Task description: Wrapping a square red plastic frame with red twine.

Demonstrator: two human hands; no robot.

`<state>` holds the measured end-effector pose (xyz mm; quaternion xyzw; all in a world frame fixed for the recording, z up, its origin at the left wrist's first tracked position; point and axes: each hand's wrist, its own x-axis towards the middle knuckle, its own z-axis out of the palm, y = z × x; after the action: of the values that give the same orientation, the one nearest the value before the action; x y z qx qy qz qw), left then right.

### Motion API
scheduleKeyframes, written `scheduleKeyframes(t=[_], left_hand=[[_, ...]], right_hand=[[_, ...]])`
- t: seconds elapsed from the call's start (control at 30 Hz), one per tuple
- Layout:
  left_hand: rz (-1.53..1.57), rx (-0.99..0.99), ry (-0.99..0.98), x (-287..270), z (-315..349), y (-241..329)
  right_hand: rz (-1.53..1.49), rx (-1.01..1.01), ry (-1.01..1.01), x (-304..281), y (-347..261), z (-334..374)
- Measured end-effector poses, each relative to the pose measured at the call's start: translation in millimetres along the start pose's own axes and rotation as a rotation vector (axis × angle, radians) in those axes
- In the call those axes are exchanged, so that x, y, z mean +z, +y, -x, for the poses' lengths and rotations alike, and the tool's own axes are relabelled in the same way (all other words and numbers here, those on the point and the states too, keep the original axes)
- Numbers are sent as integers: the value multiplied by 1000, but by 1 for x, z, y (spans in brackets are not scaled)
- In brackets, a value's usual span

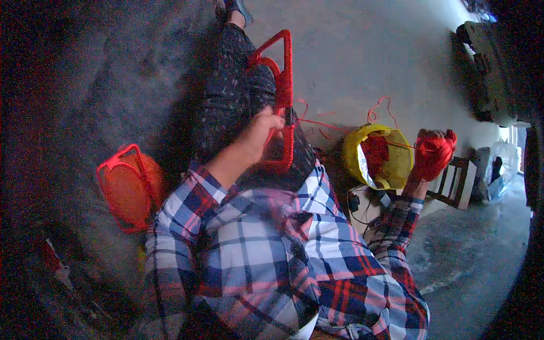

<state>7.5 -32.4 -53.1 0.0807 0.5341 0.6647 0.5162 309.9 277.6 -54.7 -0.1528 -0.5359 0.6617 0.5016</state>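
Observation:
My left hand [263, 134] is closed around one side of a red, angular frame [287, 73]. The frame looks wrapped or woven with cord, and it rests above my legs. Off to the right, my right hand [435, 153] is raised with its fingers curled, covered in red that looks like a glove. A thin red cord [403, 146] runs to it across the mouth of a yellow bucket [352, 156]. Inside that bucket lies a heap of red cord or similar material [375, 153]. Loose red strands [381, 103] trail beside the bucket.
At my left sits an orange-red rounded object [127, 190] with a similar red frame [131, 148] on it. Black cables [362, 207] lie below the bucket. Farther right are a slatted crate [456, 182], clear plastic-wrapped items [504, 161] and a large dark case-like object [490, 73].

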Motion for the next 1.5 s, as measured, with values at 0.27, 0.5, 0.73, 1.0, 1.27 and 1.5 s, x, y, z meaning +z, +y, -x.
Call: scheduleKeyframes(t=[0.27, 0.5, 0.73, 1.0, 1.27, 1.5], left_hand=[[-78, -46, 10, 0, -1, 3], [-14, -28, 52, -4, 2, -4], [-41, -10, 29, -2, 3, -1], [-152, -37, -14, -2, 4, 5], [16, -168, 37, -8, -18, -7], [-1, -134, -32, -16, -21, -17]], right_hand=[[-132, 714, 121, 170, 6, 39], [-36, 946, -338, 251, 77, 50], [-83, 949, -327, 243, 40, 44], [125, 1005, -191, 223, 17, 24], [-45, 806, -441, 248, -30, 49], [-171, 805, -429, 219, -35, 61]])
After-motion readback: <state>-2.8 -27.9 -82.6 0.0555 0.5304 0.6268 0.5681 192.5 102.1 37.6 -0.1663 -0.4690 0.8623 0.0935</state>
